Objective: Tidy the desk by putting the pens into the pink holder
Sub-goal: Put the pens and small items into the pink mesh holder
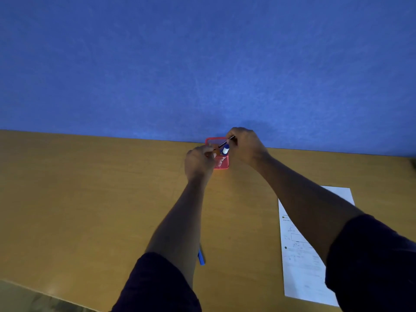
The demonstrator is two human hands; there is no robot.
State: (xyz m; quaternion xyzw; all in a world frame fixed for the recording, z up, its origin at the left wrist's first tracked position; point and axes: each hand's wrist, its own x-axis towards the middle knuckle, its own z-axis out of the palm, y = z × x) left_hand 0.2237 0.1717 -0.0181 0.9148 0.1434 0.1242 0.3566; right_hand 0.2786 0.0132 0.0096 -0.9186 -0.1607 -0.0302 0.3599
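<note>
The pink holder (222, 163) stands on the wooden desk (90, 188) against the blue wall. My right hand (246, 146) pinches a thin dark pen (225, 143) and holds it slanted over the holder's opening. A blue-and-white marker (225, 150) stands inside the holder. My left hand (199, 162) is closed at the holder's left rim, touching its side. A blue pen (201, 256) lies on the desk nearer to me, partly hidden under my left forearm.
A printed sheet of paper (301, 255) lies on the desk at the right, partly covered by my right arm. The blue partition wall (202, 64) rises directly behind the holder. The desk's near edge runs along the lower left.
</note>
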